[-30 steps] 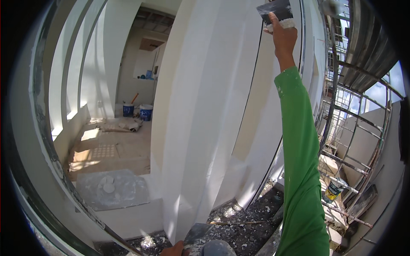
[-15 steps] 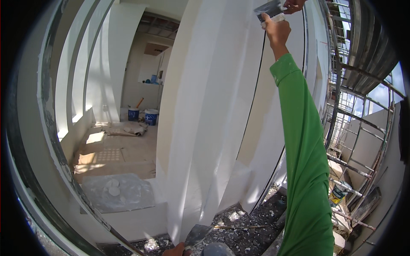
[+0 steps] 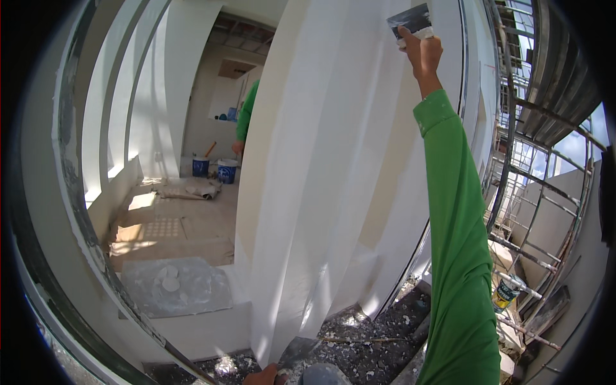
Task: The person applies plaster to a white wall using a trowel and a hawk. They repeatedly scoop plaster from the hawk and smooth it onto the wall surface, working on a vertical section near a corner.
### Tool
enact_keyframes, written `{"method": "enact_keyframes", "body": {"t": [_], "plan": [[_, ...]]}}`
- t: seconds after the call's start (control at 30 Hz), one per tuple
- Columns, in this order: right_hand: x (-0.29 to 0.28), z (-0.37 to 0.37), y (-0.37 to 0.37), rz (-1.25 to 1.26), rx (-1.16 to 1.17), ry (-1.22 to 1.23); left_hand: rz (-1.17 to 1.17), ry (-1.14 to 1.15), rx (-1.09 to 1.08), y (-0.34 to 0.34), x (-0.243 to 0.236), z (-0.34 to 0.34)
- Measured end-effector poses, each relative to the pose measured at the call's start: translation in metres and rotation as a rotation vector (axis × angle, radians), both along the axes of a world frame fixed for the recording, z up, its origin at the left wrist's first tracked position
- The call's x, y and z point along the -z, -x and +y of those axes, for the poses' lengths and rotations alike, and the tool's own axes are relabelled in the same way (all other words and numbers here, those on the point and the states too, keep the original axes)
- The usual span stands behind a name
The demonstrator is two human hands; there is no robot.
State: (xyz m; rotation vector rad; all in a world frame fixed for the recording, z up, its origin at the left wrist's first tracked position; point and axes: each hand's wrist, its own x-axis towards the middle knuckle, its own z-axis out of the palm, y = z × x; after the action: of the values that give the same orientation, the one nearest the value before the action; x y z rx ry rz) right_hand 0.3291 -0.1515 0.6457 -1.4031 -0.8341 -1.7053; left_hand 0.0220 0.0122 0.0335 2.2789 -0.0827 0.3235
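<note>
High on the white and cream wall (image 3: 321, 141), my right hand (image 3: 425, 54) at the end of a green sleeve grips a putty knife (image 3: 410, 20). White putty clings to the lower part of its wide dark blade, and my thumb presses on the blade. At the lower edge my left hand (image 3: 263, 377), only partly in view, is closed around a second putty knife (image 3: 299, 351) with a wide grey blade. A grey rounded thing (image 3: 326, 375), cut off by the picture's edge, is beside it.
A putty-smeared board (image 3: 199, 298) lies on the ledge at left. Beyond the doorway stand blue buckets (image 3: 226, 172), with a person's green sleeve (image 3: 246, 115) half hidden by the wall. Metal scaffolding (image 3: 539, 173) rises at right; white scraps litter the dark ground (image 3: 366, 330).
A second hand by my right hand's knife has left the view, and so has a thin dark line down the wall. A person's green sleeve now shows in the doorway. My right hand has lowered slightly.
</note>
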Motion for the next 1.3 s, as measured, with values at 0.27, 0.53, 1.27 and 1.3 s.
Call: {"method": "enact_keyframes", "body": {"t": [0.27, 0.53, 1.27, 1.3], "plan": [[0.03, 0.003, 0.003, 0.069, 0.001, -0.096, -0.076, 0.04, 0.012, 0.002, -0.003, -0.001], [0.058, 0.0, 0.002, 0.038, -0.019, -0.1, -0.139, -0.057, 0.021, 0.005, 0.003, -0.004], [0.134, 0.014, 0.022, 0.122, -0.035, -0.171, -0.203, 0.025, 0.072, 0.013, -0.006, 0.003], [0.136, 0.014, 0.02, 0.125, -0.033, -0.174, -0.202, 0.031, 0.071, 0.015, -0.007, 0.004]]}}
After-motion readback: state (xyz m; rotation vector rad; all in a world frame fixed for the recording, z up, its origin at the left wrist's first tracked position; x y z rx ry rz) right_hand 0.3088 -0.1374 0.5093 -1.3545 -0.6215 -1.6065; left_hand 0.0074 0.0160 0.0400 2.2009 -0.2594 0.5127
